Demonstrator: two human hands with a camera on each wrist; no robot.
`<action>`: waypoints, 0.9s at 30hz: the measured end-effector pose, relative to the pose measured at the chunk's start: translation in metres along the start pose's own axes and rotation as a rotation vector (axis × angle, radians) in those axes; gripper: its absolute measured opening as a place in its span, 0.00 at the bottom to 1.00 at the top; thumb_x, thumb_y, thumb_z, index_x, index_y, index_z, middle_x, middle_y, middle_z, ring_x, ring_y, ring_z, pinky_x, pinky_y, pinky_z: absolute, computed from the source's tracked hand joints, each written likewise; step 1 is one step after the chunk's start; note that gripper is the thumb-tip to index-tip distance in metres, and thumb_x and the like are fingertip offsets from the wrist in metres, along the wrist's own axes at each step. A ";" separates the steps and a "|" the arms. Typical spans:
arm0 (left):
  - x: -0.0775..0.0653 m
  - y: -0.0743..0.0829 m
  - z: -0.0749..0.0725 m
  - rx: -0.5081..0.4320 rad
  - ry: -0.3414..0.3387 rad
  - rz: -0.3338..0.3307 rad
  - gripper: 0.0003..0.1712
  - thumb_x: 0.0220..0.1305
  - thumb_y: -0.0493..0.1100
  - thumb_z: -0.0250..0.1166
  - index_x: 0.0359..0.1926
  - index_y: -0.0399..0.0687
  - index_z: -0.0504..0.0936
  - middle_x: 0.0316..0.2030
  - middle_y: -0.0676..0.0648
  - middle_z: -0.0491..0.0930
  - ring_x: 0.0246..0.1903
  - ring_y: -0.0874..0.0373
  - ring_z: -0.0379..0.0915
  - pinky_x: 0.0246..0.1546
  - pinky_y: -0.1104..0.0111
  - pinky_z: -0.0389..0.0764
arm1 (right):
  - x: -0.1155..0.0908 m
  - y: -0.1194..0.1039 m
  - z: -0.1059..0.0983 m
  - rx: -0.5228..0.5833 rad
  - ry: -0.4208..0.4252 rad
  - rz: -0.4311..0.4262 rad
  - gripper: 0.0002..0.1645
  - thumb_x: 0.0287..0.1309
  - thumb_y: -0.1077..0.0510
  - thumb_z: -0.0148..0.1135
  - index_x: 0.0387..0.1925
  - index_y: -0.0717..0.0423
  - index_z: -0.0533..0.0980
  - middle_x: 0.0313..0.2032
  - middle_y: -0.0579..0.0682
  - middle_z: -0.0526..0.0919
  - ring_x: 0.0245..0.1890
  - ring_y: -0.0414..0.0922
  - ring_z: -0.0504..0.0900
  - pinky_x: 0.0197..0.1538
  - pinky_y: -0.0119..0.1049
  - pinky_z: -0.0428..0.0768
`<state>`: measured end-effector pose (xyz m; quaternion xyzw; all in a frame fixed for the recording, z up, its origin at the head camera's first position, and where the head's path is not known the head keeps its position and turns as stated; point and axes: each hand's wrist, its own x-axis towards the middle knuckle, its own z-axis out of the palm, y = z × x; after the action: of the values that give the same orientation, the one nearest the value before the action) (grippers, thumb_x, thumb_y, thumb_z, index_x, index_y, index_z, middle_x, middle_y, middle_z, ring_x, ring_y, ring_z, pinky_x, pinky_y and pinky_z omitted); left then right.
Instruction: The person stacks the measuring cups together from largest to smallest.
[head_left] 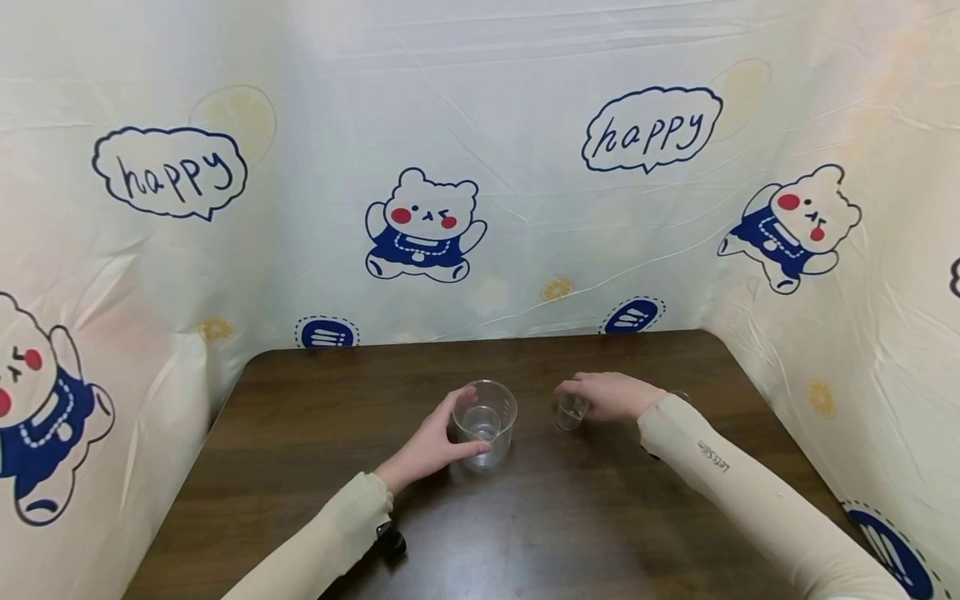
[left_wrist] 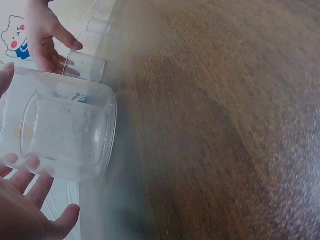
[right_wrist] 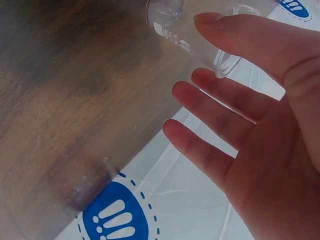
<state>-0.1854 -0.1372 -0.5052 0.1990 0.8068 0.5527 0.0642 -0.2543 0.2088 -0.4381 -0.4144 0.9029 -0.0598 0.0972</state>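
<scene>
A large clear glass beaker stands on the table, with my left hand gripping its left side between thumb and fingers. Inside it sits a smaller beaker, seen through the glass in the left wrist view. To the right, my right hand holds a small glass beaker near its rim by the thumb and fingers. White print shows on that small beaker in the right wrist view, where the last fingers spread away from it. Whether its base touches the table I cannot tell.
Another small glass stands beyond my right hand in the left wrist view; in the head view my right wrist mostly hides it. The brown wooden table meets a printed cloth at the back and sides.
</scene>
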 end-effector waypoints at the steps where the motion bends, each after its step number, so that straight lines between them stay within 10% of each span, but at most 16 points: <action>1: 0.000 0.000 0.000 0.000 0.000 -0.001 0.53 0.56 0.46 0.82 0.78 0.52 0.62 0.72 0.47 0.70 0.73 0.51 0.63 0.72 0.47 0.62 | 0.000 0.000 -0.001 0.002 -0.002 0.005 0.33 0.53 0.71 0.73 0.61 0.55 0.79 0.46 0.52 0.82 0.42 0.48 0.84 0.48 0.47 0.84; 27: 0.000 0.003 0.002 0.007 0.011 -0.014 0.53 0.57 0.41 0.81 0.78 0.48 0.61 0.72 0.44 0.70 0.73 0.48 0.63 0.72 0.46 0.61 | 0.000 -0.002 -0.009 0.035 -0.116 0.129 0.26 0.56 0.63 0.77 0.56 0.53 0.78 0.46 0.51 0.82 0.43 0.47 0.83 0.49 0.48 0.84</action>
<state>-0.1835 -0.1345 -0.5037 0.1905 0.8104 0.5505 0.0631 -0.2549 0.2075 -0.4290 -0.3564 0.9194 -0.0453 0.1602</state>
